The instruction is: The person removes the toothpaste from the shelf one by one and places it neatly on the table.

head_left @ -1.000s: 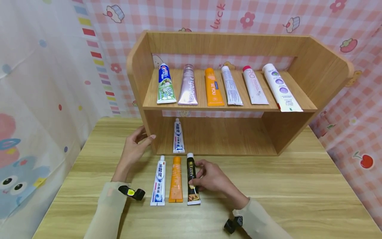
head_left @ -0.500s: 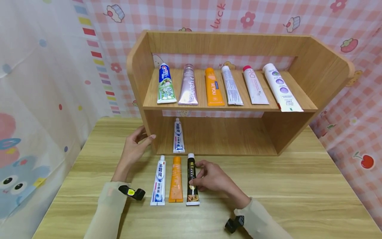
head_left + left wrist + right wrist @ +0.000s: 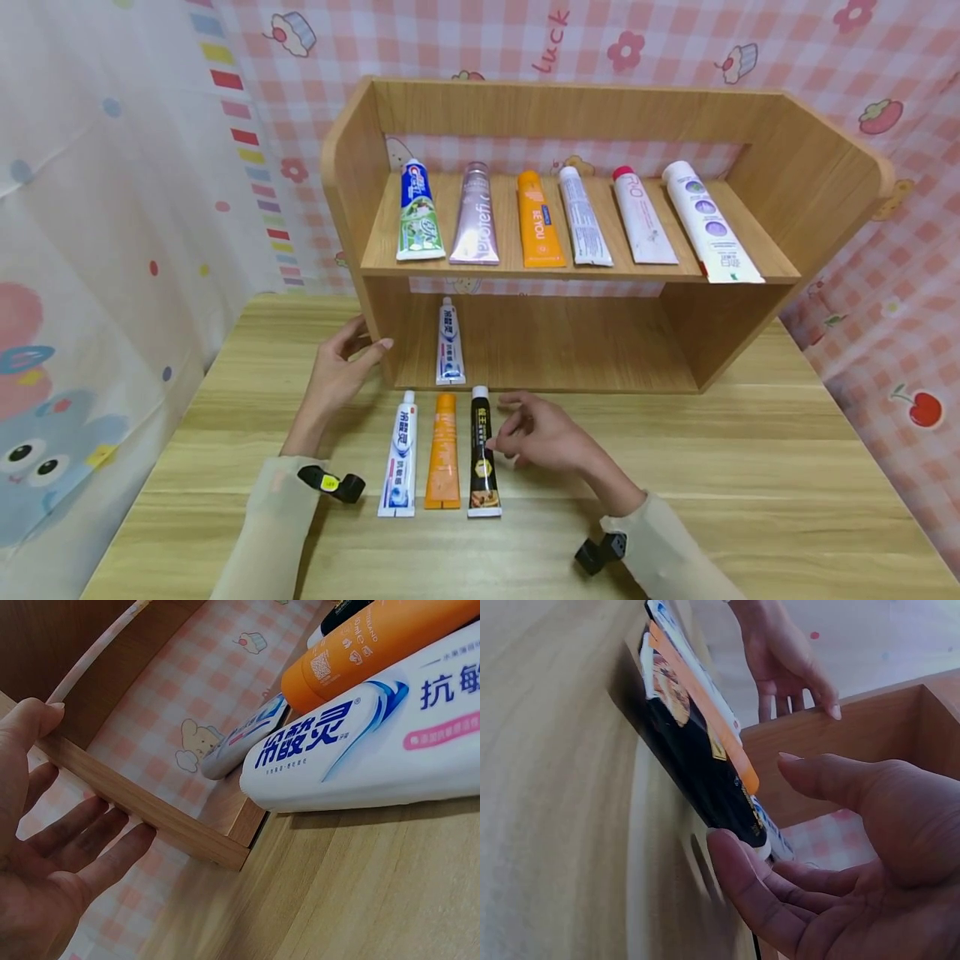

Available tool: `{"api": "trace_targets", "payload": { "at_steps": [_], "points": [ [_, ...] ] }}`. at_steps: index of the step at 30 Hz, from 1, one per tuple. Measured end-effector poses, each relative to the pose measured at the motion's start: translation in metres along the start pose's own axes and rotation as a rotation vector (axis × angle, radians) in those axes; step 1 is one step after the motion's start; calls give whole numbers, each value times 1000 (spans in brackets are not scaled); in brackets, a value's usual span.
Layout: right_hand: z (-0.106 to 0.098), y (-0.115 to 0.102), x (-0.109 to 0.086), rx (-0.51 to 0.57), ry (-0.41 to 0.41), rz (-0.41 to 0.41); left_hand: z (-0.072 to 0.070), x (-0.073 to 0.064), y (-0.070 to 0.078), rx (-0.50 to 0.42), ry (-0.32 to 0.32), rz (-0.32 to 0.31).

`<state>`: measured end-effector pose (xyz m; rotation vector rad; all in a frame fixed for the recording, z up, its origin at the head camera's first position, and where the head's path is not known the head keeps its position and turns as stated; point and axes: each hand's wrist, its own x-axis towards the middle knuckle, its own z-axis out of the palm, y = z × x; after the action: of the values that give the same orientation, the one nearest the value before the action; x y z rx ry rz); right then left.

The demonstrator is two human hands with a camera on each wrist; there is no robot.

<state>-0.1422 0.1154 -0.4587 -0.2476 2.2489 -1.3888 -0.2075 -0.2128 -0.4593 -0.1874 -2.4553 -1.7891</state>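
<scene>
Head view has the right hand [image 3: 543,429] just right of the black tube [image 3: 482,450], which lies flat on the table [image 3: 750,475] with its white cap pointing away from the person. Thumb and fingers stand apart with nothing between them; one fingertip is at the tube's right edge, and whether it touches I cannot tell. Farther to this hand's left lie the orange tube [image 3: 443,454] and then the large white tube [image 3: 399,458], side by side with gaps. Ahead of the hand is the wooden shelf [image 3: 577,108], with the small white tube [image 3: 450,346] on its lower board and six more tubes [image 3: 540,225] on the upper one.

The left hand [image 3: 341,371] holds the shelf's near side panel, thumb at the front edge, fingers along the outer face.

The step in hand seems to be work on the black tube, at the right end of the row; a single moment does not settle whether the right hand is letting go or about to take hold. Lifting that tube would call for a pinch across its body; leaving it, only for drawing back rightward.

From the head, the panel hides part of the left hand's fingers. The left wrist view cuts off the large white tube and shows just the black one's cap end. From the right wrist, the tubes overlap nearly edge-on, and the smallest print is unreadable.
</scene>
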Motion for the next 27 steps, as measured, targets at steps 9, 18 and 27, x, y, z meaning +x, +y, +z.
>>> {"api": "trace_targets", "payload": {
  "at_steps": [9, 18, 27],
  "points": [
    [-8, -4, 3, 55, 16, -61, 0, 0, -1, 4, 2, 3],
    [-19, -5, 9, 80, 86, -135, 1, -1, 0, 0, -7, 0],
    [-29, -5, 21, 67, 159, -177, 1, -1, 1, 6, -1, -5]
  ]
}}
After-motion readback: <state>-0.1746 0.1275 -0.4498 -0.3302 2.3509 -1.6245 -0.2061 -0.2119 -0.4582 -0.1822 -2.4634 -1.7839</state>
